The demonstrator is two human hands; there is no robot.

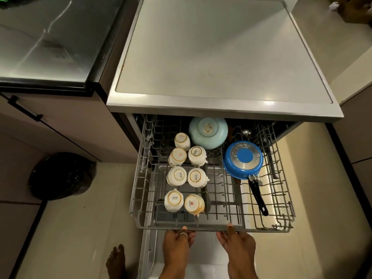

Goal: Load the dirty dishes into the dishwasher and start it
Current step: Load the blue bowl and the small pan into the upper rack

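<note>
A dark, glossy worktop (50,43) fills the upper left, its polished face streaked with pale reflections and edged by a black rim. At the worktop's far left corner a scrap of something green (16,1) shows, too cropped to identify. Directly below the worktop stands a beige cabinet (66,125) with a slim black bar handle (25,109) on its front. Lower still, down from the worktop's front edge, a round bin lined with a crinkled black bag (60,176) sits on the pale tiled floor (80,228). Far across from the worktop, in the top right corner, a brown cardboard box (356,11) rests on the floor with a crumpled white paper (334,6) just beside it.
</note>
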